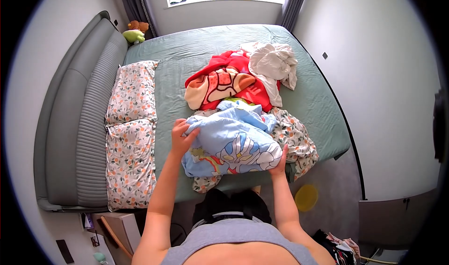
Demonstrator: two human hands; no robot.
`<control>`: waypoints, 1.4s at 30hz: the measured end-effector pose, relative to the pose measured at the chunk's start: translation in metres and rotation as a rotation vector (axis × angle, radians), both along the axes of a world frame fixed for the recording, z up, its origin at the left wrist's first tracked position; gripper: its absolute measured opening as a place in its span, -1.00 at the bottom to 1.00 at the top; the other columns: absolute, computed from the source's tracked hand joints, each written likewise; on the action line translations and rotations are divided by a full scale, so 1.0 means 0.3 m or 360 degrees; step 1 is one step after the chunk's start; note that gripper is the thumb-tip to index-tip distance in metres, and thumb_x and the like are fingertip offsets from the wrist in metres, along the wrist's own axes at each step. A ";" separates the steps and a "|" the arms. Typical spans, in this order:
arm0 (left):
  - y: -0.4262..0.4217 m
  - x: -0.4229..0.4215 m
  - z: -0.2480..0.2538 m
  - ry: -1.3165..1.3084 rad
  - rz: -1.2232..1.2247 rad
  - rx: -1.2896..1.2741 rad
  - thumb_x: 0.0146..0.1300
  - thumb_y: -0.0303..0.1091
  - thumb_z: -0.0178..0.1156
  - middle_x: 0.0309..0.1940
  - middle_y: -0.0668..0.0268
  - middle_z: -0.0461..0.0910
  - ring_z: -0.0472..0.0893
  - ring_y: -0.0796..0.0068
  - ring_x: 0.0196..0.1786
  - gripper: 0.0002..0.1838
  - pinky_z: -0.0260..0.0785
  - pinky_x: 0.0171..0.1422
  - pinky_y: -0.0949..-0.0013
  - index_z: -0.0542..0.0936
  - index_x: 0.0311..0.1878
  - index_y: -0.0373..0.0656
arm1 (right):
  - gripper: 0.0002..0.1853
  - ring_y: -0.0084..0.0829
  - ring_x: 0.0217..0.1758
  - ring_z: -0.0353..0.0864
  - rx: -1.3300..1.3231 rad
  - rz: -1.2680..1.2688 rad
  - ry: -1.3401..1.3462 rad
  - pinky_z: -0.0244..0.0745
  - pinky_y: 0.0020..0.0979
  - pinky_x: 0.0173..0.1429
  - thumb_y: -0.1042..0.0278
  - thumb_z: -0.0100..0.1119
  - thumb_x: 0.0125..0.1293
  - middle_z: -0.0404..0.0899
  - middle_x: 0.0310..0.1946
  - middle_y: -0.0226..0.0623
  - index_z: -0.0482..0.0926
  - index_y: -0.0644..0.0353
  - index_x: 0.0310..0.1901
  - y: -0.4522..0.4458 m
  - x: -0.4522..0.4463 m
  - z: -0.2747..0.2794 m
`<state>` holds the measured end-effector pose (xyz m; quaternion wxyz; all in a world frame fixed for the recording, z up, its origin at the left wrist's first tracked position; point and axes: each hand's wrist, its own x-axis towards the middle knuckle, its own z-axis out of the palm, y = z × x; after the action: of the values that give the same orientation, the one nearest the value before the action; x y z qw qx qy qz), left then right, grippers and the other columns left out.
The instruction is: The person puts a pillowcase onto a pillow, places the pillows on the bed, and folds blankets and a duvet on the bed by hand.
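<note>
Basically, both hands are on a light-blue cloth with a cartoon-figure print [234, 146], bunched at the near edge of a bed in a sage-green sheet [322, 111], straight at 12 o'clock from the body. Clock centred on that cloth from here.

Left hand [182, 136] at 9: fingers bent, looks like thumb and fingertips pinch the edge. Right hand [279, 163] at 4: thumb up against the edge, other fingers hidden under the fabric, so can't tell how tightly they close.

Around it: red fleece-look blanket with a cream patch [220, 85] at 12, rumpled white quilt [272, 61] at 1, crumpled orange-floral white fabric [297, 136] at 3, a bit of similar print poking out at 7. Two orange-floral pillows [132, 92] at 10 and 9, apart from the pile. Yellow round object [306, 198] on the floor past 4.

Handling, my judgement: grip both sides evenly, keep the span taut, lift clear of the red blanket so layers don't drag along, and work creases out from the middle towards 9 and 3.
</note>
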<state>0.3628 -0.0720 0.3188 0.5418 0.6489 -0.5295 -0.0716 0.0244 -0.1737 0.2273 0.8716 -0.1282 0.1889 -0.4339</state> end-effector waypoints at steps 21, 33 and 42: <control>-0.053 -0.394 0.024 0.2390 -0.0632 -0.0782 0.24 -0.17 -0.01 0.07 0.10 0.40 0.38 0.16 0.15 -0.50 0.15 0.27 0.11 0.30 0.13 -0.34 | -0.77 -0.75 -0.71 0.19 -0.0013 0.0819 0.0718 0.07 -0.70 -0.71 0.15 0.16 0.16 0.38 -0.58 -0.54 0.47 0.11 -0.27 -0.276 -0.728 -0.046; 0.096 -0.568 -0.109 0.1969 -0.0455 0.0999 0.22 -0.27 0.07 -0.11 0.34 0.52 0.53 0.57 -0.14 -0.63 0.41 -0.06 0.48 0.42 0.06 -0.23 | -0.58 -0.48 -0.12 0.48 -0.1169 0.0577 0.1793 0.37 -0.51 -0.02 0.26 0.10 0.20 0.52 -0.16 -0.26 0.39 0.34 0.04 -0.535 -0.644 0.146; 0.098 -0.529 0.143 0.1839 -0.0490 -0.0364 0.26 -0.04 -0.02 0.05 0.14 0.41 0.45 0.35 0.07 -0.42 0.30 0.16 0.25 0.26 0.17 -0.32 | -0.72 -0.39 -0.20 0.57 -0.0567 -0.0116 0.0338 0.51 -0.38 -0.14 0.34 -0.03 0.29 0.55 -0.19 -0.27 0.40 0.26 -0.01 -0.607 -0.612 0.438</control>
<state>0.2040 -0.0425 0.3617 0.7911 0.3586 -0.2418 -0.4325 -0.1591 -0.3559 0.3587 0.7941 -0.3184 0.2045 -0.4756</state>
